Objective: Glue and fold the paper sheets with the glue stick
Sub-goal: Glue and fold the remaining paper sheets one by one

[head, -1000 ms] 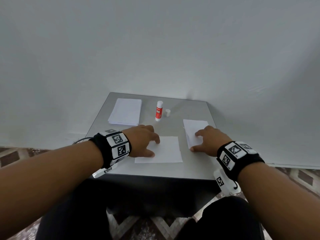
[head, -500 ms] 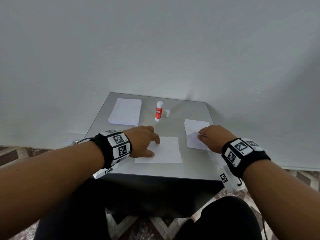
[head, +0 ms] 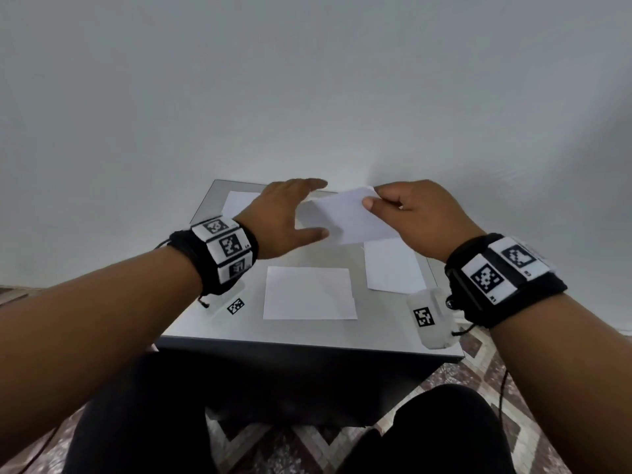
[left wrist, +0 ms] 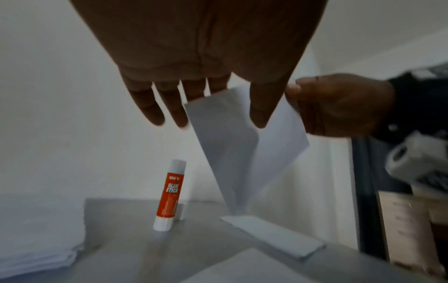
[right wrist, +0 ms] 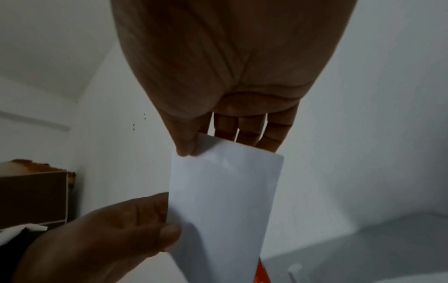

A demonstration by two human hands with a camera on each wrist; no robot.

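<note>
My right hand (head: 371, 200) pinches the right end of a white folded paper (head: 349, 217) between thumb and fingers and holds it in the air over the back of the grey table (head: 307, 331). My left hand (head: 304, 210) reaches to the paper's left end with straight fingers, thumb below it and fingers above. A folded sheet (head: 309, 292) lies flat at the table's front centre. In the left wrist view the orange and white glue stick (left wrist: 169, 195) stands upright, uncapped, below the lifted paper (left wrist: 230, 143). The head view hides the stick behind my hands.
A stack of white sheets (head: 239, 200) lies at the back left. More folded paper (head: 393, 265) lies on the right side of the table. The glue cap (left wrist: 182, 210) stands just behind the stick. White walls close the back and right sides.
Both hands rose off the table. The right hand picked a folded paper up from the right pile, and the left hand left the centre sheet and moved up to the lifted paper.
</note>
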